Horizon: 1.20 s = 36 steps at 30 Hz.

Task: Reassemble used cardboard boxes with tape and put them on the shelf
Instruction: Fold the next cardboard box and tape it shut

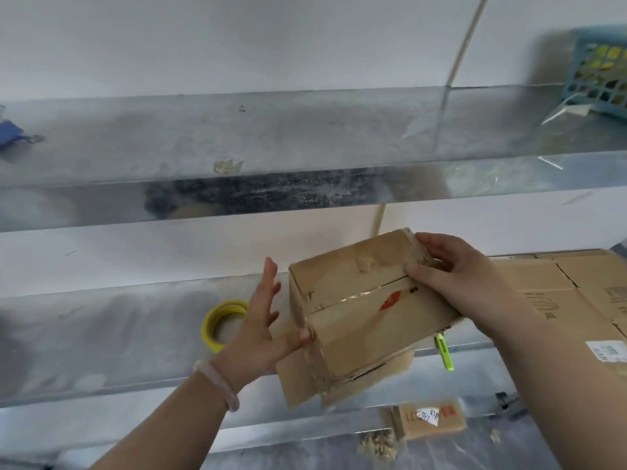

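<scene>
small taped box held in the air over the front edge of the shelf

the box [366, 310] is judged light and stiff along its taped seam, but weak where loose flaps hang beneath it; the glossy tape may be slippery, so a hold on bare cardboard at two opposite ends is advised. its far end is gripped by the right hand [451, 276], fingers curled round the edge; the left hand [261, 320] is held flat with straight fingers, thumb touching the near left corner. a tape roll [217, 320] lies on the shelf [101, 334] just left of the box. a basket [597, 72] at the right end of the upper shelf [305, 137] is filled with blurred yellow things.
</scene>
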Motion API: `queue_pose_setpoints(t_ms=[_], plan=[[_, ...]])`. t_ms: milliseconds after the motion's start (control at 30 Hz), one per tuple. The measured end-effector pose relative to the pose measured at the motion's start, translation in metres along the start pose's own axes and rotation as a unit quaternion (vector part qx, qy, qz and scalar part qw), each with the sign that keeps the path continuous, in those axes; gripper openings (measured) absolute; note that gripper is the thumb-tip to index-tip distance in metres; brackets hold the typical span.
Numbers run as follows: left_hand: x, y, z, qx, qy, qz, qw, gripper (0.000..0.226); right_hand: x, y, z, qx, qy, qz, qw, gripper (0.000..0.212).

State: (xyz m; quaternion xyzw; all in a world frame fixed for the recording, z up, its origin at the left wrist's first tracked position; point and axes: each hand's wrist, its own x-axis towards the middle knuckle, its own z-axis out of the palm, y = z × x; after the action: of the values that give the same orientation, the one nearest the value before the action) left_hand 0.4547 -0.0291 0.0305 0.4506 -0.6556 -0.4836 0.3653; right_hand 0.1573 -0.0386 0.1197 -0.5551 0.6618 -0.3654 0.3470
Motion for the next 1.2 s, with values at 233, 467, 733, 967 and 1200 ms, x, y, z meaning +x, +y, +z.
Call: queue_pose_setpoints(t_ms=[233, 467, 733, 967, 1200], plan=[[-0.012, 0.018, 0.007, -0.016, 0.029, 0.011, 0.999, 0.1, 0.017, -0.014, 0.013, -0.09, -0.057, -0.089, 0.99, 0.048], [-0.028, 0.011, 0.03, -0.122, 0.202, -0.002, 0.972, 0.074, -0.042, 0.014, 0.047, 0.027, 0.087, -0.069, 0.993, 0.078], [-0.023, -0.006, 0.042, 0.067, 0.14, 0.033, 0.987, 0.089, -0.043, 0.042, 0.065, 0.014, -0.096, -0.057, 0.994, 0.084], [-0.003, -0.02, 0.034, 0.06, 0.046, 0.001, 0.997, 0.072, -0.029, 0.063, 0.062, -0.114, -0.099, -0.078, 0.985, 0.081], [-0.011, -0.023, 0.021, 0.083, 0.065, -0.006, 0.994, 0.085, -0.034, 0.063, 0.06, -0.242, 0.039, -0.295, 0.923, 0.054]])
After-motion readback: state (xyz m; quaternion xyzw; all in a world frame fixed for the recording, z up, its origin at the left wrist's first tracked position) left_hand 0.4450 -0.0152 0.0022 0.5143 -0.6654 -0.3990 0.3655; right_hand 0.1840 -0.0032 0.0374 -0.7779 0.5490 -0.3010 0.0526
